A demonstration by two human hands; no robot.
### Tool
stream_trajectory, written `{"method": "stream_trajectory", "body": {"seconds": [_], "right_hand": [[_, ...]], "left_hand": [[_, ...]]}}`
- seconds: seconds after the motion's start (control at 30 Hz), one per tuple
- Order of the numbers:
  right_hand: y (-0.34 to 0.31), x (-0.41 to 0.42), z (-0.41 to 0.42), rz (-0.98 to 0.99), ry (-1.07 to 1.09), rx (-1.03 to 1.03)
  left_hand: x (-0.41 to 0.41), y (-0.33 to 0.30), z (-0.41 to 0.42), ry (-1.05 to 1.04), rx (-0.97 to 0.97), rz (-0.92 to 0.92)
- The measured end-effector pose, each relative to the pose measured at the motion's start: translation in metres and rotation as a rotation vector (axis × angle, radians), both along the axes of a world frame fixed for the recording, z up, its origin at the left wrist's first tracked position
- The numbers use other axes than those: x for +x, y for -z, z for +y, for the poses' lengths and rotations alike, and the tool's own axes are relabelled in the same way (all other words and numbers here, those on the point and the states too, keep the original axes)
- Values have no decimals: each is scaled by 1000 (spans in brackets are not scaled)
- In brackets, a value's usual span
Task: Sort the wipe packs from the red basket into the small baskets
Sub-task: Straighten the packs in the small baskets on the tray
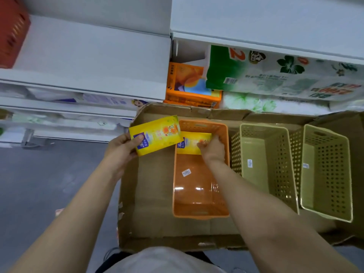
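Note:
My left hand (124, 149) grips a yellow wipe pack (157, 133) by its near left corner, holding it just left of the orange small basket (199, 209). Inside that basket, at its far end, my right hand (212, 149) holds a second yellow wipe pack (189, 143) with curled fingers, low against the basket floor. Two beige small baskets (264, 166) (327, 174) stand to the right with nothing but a sticker in each. A red basket (11, 32) shows at the top left on a shelf, blurred.
All three small baskets sit in a shallow cardboard tray (149, 194). Behind it, white shelves hold an orange tissue box (189, 85) and green-and-white paper roll packs (285, 75). Grey floor (39, 184) lies to the left.

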State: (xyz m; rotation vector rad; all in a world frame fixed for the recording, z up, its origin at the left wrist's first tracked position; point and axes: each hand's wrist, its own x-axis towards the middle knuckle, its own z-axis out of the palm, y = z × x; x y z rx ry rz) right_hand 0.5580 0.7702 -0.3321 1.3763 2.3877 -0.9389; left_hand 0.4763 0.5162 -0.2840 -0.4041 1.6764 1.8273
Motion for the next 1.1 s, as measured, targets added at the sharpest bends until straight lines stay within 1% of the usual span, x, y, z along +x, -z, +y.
{"method": "stream_trajectory", "body": {"seconds": [0.1,0.2,0.23,0.27,0.33,0.43,0.47,0.5,0.53,0.57,0.6,0.63,0.67,0.73,0.77,0.83,0.9,0.97,1.1], "right_hand": [[4,0,-9,-65,-170,116],[8,3,-13,-84,-399,341],[8,2,-12,-69,-438,328],[7,0,-9,-36,-440,237],[-1,-7,-2,39,-324,-1],[-34,-17,11,269,-63,-267],[-47,-19,14,338,-54,-390],[-58,-20,19,353,-125,-505],[-68,-19,22,312,-236,-591],[-75,-16,26,243,-334,-648],[-79,-13,31,176,-403,-665],[-80,-10,37,145,-422,-648],[-81,-7,45,154,-389,-611],[-80,2,61,229,-235,-531],[-80,7,68,256,-167,-495],[-79,13,75,264,-127,-412],[-74,16,74,234,-135,-324],[-67,18,68,177,-161,-277],[-47,19,46,-26,-364,-232]], "left_hand": [[1,2,0,11,-4,-10],[2,1,2,27,-1,-19],[2,0,3,34,2,-21],[2,-1,4,44,2,-24],[4,-2,8,72,-3,-37],[10,-6,21,143,3,-65],[12,-7,27,177,1,-74],[15,-7,33,213,2,-84],[18,-9,40,248,7,-90],[21,-10,47,270,13,-91],[24,-11,54,263,17,-87],[27,-12,61,220,10,-78],[30,-12,67,156,-23,-58],[35,-10,73,86,-179,-2],[39,-9,75,106,-238,-1],[50,-7,80,173,-244,-63],[59,-6,88,192,-202,-111],[62,-4,93,180,-207,-95],[53,0,89,166,-244,-36]]}}
